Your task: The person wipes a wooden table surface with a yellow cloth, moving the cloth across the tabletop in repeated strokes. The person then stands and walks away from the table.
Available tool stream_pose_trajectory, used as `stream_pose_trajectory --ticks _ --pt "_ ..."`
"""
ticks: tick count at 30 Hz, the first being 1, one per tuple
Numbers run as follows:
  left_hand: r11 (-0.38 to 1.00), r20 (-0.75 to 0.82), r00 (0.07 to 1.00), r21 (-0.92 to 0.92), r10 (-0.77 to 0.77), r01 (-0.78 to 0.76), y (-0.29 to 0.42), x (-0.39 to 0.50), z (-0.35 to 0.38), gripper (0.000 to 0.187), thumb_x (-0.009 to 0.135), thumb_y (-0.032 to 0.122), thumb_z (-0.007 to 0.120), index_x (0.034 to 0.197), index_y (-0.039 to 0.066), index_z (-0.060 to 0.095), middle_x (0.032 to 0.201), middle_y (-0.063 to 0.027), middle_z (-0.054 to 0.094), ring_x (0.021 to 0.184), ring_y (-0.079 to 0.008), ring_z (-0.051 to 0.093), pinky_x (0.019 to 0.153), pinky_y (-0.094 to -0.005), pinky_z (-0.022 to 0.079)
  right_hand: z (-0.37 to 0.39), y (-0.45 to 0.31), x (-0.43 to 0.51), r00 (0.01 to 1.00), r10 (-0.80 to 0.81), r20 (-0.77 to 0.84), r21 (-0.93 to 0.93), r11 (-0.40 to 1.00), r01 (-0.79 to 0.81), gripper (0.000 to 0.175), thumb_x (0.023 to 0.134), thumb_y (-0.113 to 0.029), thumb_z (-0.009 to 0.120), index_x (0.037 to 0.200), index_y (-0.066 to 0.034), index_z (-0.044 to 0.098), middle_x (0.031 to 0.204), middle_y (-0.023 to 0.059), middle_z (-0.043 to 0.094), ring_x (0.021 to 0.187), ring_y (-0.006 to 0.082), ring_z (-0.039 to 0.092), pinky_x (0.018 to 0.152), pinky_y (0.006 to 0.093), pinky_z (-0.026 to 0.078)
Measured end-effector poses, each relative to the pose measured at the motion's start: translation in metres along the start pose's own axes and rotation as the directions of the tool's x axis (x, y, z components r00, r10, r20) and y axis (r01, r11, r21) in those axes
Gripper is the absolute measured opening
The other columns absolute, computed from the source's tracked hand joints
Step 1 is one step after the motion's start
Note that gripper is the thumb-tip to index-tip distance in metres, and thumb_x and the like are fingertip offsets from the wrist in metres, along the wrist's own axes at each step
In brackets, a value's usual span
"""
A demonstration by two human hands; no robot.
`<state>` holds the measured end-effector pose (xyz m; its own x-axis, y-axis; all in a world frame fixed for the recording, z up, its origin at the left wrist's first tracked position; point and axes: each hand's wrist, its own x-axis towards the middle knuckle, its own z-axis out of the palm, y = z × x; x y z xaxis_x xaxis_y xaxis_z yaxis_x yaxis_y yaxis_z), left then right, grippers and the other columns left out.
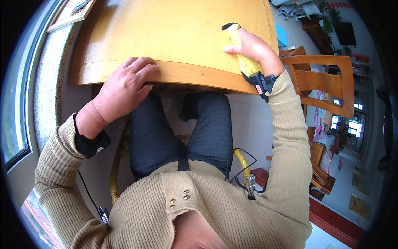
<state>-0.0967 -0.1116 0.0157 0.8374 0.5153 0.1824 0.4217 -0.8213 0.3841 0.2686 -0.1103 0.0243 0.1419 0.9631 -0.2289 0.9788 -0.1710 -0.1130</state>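
My right hand [256, 46] grips a folded yellow cloth [247, 64] with black edging. The cloth lies on the wooden table [174, 34] near its right front corner, and part of it is hidden under my palm. At the table's front edge rests my left hand [126, 84]; its fingertips touch the wooden border and the thumb hangs just below it. Nothing shows in that hand.
A wooden chair [323, 81] stands right of the table. Along the left run a speckled stone sill [48, 81] and a window. My knees reach toward the table's underside. Thin black cables [252, 157] hang beside the yellow-wrapped chair arm [242, 162] I sit between.
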Motion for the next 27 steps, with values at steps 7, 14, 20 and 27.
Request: stream_pose_trajectory --ticks 7,14,20,27 --pt "1.0 0.032 0.999 -0.004 -0.028 0.028 0.003 0.001 -0.001 0.043 0.076 0.006 0.066 0.117 0.004 0.053 0.119 -0.0123 0.053 0.109 -0.0307 0.051 0.095 -0.0372 0.044 -0.005 0.01 0.014 0.998 -0.042 0.047 0.261 0.965 0.028 0.052 0.077 -0.038 0.071 0.109 0.0006 0.058 0.099 0.0156 0.066 0.085 0.0256 0.063 0.079 0.0337 0.049" --pt "0.999 0.046 0.998 -0.03 -0.037 0.039 0.0 0.0 -0.004 0.046 0.075 0.004 0.065 0.119 0.005 0.053 0.122 -0.0126 0.052 0.112 -0.032 0.049 0.097 -0.0388 0.042 0.0 0.063 0.02 0.914 0.292 -0.281 0.236 0.944 -0.229 0.053 0.078 -0.042 0.066 0.113 -0.0025 0.058 0.104 0.0178 0.065 0.095 0.0298 0.064 0.083 0.0387 0.048" --pt "1.0 -0.025 1.0 -0.006 -0.003 0.003 -0.005 -0.003 0.0 0.045 0.075 0.007 0.067 0.117 0.004 0.053 0.121 -0.0133 0.053 0.11 -0.0305 0.05 0.097 -0.0384 0.042 0.015 0.085 -0.011 0.869 0.168 -0.466 -0.051 0.975 -0.216 0.052 0.082 -0.042 0.062 0.115 -0.0022 0.056 0.113 0.0198 0.058 0.106 0.0369 0.054 0.093 0.0426 0.042" --pt "0.997 -0.007 1.0 0.078 -0.014 0.014 0.0 -0.006 0.003 0.051 0.074 0.008 0.068 0.122 0.003 0.051 0.129 -0.0149 0.049 0.12 -0.0316 0.046 0.103 -0.0404 0.036 0.043 0.025 -0.099 0.857 -0.336 -0.39 -0.044 0.937 0.347 0.048 0.084 -0.028 0.065 0.119 0.0022 0.053 0.123 0.0206 0.052 0.115 0.0361 0.05 0.1 0.0395 0.04"
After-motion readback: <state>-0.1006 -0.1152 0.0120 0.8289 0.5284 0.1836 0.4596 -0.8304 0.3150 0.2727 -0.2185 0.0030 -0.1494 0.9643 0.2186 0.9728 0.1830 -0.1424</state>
